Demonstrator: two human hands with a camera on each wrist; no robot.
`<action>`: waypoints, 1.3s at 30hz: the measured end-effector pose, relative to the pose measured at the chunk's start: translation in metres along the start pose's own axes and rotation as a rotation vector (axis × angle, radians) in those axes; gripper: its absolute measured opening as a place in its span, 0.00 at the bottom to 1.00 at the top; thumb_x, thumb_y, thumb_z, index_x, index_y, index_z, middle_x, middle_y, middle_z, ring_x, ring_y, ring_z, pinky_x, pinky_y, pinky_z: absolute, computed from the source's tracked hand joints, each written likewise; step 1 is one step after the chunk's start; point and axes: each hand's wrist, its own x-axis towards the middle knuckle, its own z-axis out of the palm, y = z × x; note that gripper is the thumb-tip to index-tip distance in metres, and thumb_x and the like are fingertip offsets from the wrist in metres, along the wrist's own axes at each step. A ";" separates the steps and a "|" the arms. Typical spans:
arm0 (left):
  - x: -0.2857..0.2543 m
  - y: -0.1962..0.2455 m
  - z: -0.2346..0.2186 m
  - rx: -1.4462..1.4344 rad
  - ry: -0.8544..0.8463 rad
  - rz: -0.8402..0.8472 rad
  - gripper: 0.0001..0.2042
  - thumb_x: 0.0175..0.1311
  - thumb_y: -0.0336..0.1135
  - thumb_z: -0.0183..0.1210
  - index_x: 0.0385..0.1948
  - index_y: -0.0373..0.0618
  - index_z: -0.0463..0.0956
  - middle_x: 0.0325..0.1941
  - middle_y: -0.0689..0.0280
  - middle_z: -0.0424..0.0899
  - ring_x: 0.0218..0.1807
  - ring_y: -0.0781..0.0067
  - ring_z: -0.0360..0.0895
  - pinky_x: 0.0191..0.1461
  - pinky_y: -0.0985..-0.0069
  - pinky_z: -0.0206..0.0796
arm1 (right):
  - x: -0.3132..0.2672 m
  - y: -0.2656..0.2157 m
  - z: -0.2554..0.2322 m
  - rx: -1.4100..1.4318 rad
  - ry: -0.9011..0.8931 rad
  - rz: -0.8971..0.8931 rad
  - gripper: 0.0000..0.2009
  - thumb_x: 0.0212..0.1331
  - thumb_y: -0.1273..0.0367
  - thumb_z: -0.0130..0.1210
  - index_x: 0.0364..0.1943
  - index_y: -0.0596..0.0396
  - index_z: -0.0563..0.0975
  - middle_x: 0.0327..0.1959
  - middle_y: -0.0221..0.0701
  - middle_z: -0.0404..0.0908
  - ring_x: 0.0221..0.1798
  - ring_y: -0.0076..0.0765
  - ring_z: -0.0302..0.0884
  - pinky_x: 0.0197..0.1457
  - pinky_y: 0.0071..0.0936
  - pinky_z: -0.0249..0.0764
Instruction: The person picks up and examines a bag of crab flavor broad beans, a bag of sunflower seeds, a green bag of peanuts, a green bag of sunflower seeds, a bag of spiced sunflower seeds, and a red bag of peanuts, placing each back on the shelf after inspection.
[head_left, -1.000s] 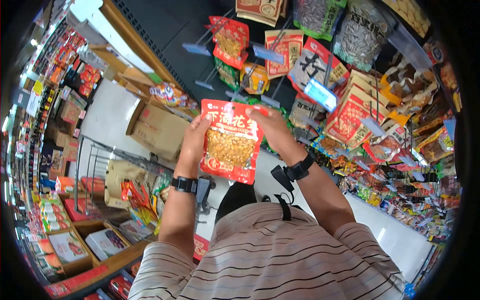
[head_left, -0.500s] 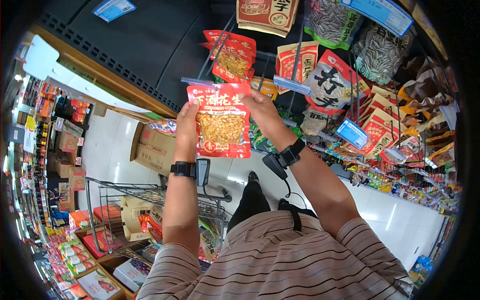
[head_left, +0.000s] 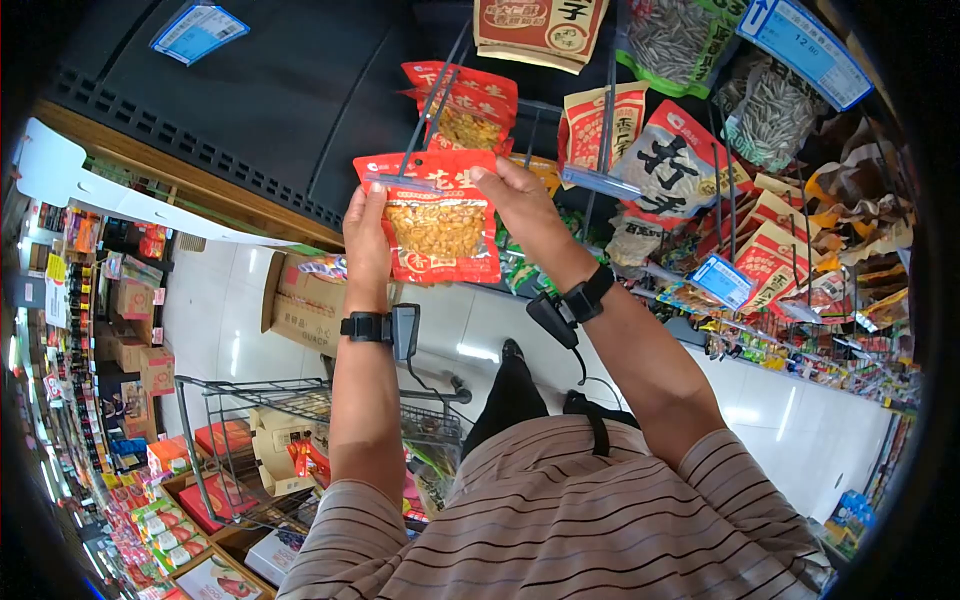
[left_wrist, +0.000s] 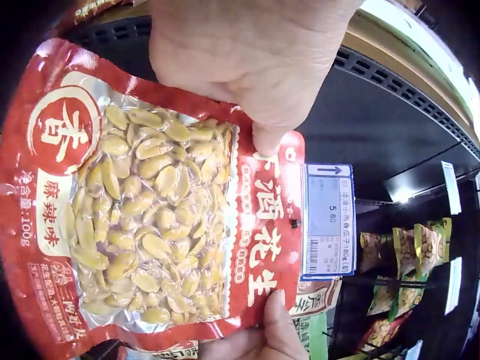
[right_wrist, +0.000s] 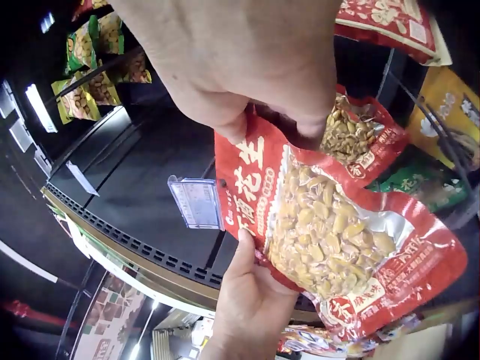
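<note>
A red peanut bag (head_left: 440,232) with a clear window is held upright between both hands at a display hook. My left hand (head_left: 368,232) pinches its left upper edge, and my right hand (head_left: 522,208) pinches the right upper corner. In the left wrist view a price tag (left_wrist: 328,221) stands beside the bag's top edge, close to the hole; in the right wrist view the tag (right_wrist: 196,202) is there too. Behind hang similar red bags (head_left: 465,110) on a hook. Whether the hook passes through the hole cannot be told.
Other snack bags (head_left: 670,165) hang on hooks to the right, with price tags among them. A wire cart (head_left: 300,400) stands at lower left, beside a cardboard box (head_left: 305,305). Dark back panel (head_left: 290,80) spans the upper left.
Both hands have moved the bag up and forward to the rack, where a hook's tag now overlaps its top. The view has shifted closer to the hooks. Both hands kept their grip.
</note>
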 end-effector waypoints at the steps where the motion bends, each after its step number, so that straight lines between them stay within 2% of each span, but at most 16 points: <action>1: 0.003 0.000 0.001 0.007 -0.002 0.010 0.12 0.73 0.37 0.53 0.49 0.40 0.76 0.45 0.68 0.83 0.46 0.81 0.78 0.53 0.79 0.70 | 0.003 0.002 -0.001 -0.007 0.004 -0.001 0.14 0.70 0.61 0.52 0.44 0.59 0.79 0.33 0.21 0.78 0.36 0.14 0.69 0.42 0.21 0.70; 5: 0.011 -0.002 0.004 0.044 0.002 0.024 0.11 0.73 0.37 0.53 0.47 0.40 0.77 0.45 0.68 0.82 0.45 0.81 0.77 0.51 0.80 0.70 | 0.007 -0.005 0.001 0.008 0.032 0.022 0.14 0.70 0.61 0.52 0.45 0.59 0.78 0.34 0.21 0.79 0.36 0.14 0.69 0.42 0.20 0.70; 11: 0.032 0.000 0.020 0.163 0.029 0.010 0.12 0.73 0.40 0.54 0.44 0.41 0.77 0.41 0.69 0.83 0.41 0.82 0.77 0.47 0.79 0.70 | 0.028 0.010 -0.005 0.030 0.083 0.014 0.14 0.70 0.63 0.51 0.47 0.62 0.77 0.39 0.29 0.83 0.41 0.19 0.75 0.46 0.24 0.72; 14: 0.047 0.002 0.027 0.181 0.011 0.011 0.12 0.72 0.41 0.56 0.43 0.42 0.77 0.39 0.69 0.83 0.38 0.83 0.77 0.44 0.79 0.70 | 0.026 -0.010 -0.015 -0.443 0.158 0.095 0.14 0.69 0.65 0.49 0.50 0.62 0.75 0.44 0.34 0.84 0.47 0.28 0.79 0.50 0.27 0.73; 17: 0.049 0.007 0.041 0.117 -0.021 0.018 0.12 0.72 0.41 0.55 0.43 0.41 0.77 0.39 0.68 0.83 0.38 0.83 0.77 0.42 0.79 0.71 | 0.021 -0.013 -0.016 -0.172 0.154 0.121 0.16 0.69 0.67 0.48 0.57 0.61 0.70 0.52 0.40 0.81 0.55 0.36 0.78 0.57 0.29 0.72; 20: 0.075 -0.011 0.034 0.104 -0.088 0.130 0.13 0.71 0.41 0.56 0.44 0.41 0.77 0.39 0.68 0.82 0.38 0.84 0.76 0.42 0.79 0.71 | 0.024 0.005 -0.027 -0.177 0.155 -0.053 0.19 0.69 0.68 0.48 0.61 0.60 0.65 0.59 0.46 0.75 0.63 0.42 0.74 0.65 0.32 0.69; 21: 0.087 -0.019 0.030 0.058 -0.106 0.128 0.12 0.71 0.41 0.56 0.44 0.41 0.77 0.40 0.69 0.82 0.37 0.84 0.75 0.42 0.79 0.70 | 0.026 0.016 -0.034 -0.173 0.154 -0.036 0.20 0.70 0.68 0.47 0.63 0.59 0.63 0.62 0.48 0.72 0.66 0.43 0.71 0.68 0.33 0.66; 24: 0.108 -0.029 0.030 0.041 -0.080 0.134 0.11 0.71 0.40 0.56 0.41 0.41 0.78 0.37 0.69 0.82 0.36 0.84 0.75 0.42 0.79 0.70 | 0.012 0.021 -0.042 -0.321 0.137 -0.015 0.21 0.69 0.67 0.48 0.64 0.59 0.63 0.62 0.47 0.72 0.66 0.43 0.70 0.67 0.33 0.66; 25: 0.110 -0.031 0.032 0.046 -0.073 0.147 0.11 0.71 0.40 0.56 0.41 0.41 0.78 0.36 0.69 0.82 0.36 0.84 0.75 0.41 0.79 0.70 | 0.008 0.030 -0.044 -0.368 0.153 -0.005 0.21 0.68 0.65 0.49 0.62 0.60 0.66 0.58 0.45 0.76 0.62 0.41 0.74 0.65 0.32 0.68; 28: 0.115 -0.034 0.038 0.056 -0.060 0.192 0.12 0.71 0.40 0.56 0.40 0.40 0.78 0.35 0.69 0.83 0.36 0.84 0.76 0.42 0.79 0.70 | -0.012 0.043 -0.049 -0.331 0.043 0.015 0.20 0.67 0.65 0.50 0.58 0.62 0.70 0.52 0.43 0.80 0.55 0.38 0.78 0.60 0.31 0.71; 29: 0.115 -0.035 0.039 0.057 -0.060 0.204 0.12 0.71 0.40 0.56 0.40 0.40 0.78 0.36 0.69 0.83 0.36 0.84 0.76 0.42 0.80 0.70 | -0.023 0.045 -0.048 -0.304 0.075 0.038 0.17 0.67 0.67 0.50 0.56 0.63 0.72 0.46 0.40 0.82 0.49 0.33 0.80 0.55 0.28 0.73; 30: 0.117 -0.037 0.038 0.061 -0.059 0.215 0.12 0.71 0.40 0.56 0.40 0.40 0.78 0.36 0.69 0.83 0.36 0.84 0.76 0.42 0.80 0.70 | -0.032 0.047 -0.050 -0.308 0.050 0.040 0.17 0.66 0.67 0.50 0.56 0.62 0.72 0.46 0.40 0.82 0.49 0.33 0.80 0.54 0.28 0.74; 31: 0.116 -0.037 0.034 0.077 -0.085 0.221 0.14 0.71 0.41 0.57 0.46 0.38 0.77 0.42 0.66 0.82 0.41 0.81 0.76 0.43 0.79 0.70 | -0.041 0.048 -0.052 -0.311 0.023 0.041 0.17 0.66 0.68 0.51 0.56 0.62 0.72 0.46 0.39 0.82 0.49 0.33 0.80 0.53 0.28 0.74; 33: 0.112 -0.041 0.031 0.164 -0.030 0.279 0.16 0.70 0.40 0.57 0.50 0.38 0.75 0.46 0.63 0.81 0.45 0.78 0.76 0.47 0.78 0.70 | -0.058 0.038 -0.055 -0.370 -0.034 0.099 0.17 0.66 0.68 0.51 0.56 0.61 0.72 0.43 0.38 0.82 0.47 0.31 0.80 0.51 0.27 0.74; 38: 0.055 -0.056 -0.006 0.400 0.064 0.255 0.20 0.69 0.42 0.58 0.57 0.40 0.71 0.51 0.65 0.78 0.53 0.75 0.73 0.58 0.77 0.63 | -0.106 0.026 -0.071 -0.224 -0.134 0.307 0.15 0.67 0.68 0.49 0.55 0.60 0.73 0.45 0.36 0.81 0.47 0.30 0.80 0.49 0.26 0.75; 39: 0.021 -0.045 0.000 0.410 0.081 0.137 0.19 0.68 0.44 0.57 0.54 0.43 0.72 0.48 0.67 0.78 0.50 0.76 0.73 0.55 0.76 0.65 | -0.116 0.017 -0.074 -0.210 -0.166 0.358 0.16 0.68 0.68 0.47 0.56 0.60 0.72 0.47 0.37 0.81 0.48 0.31 0.80 0.51 0.27 0.76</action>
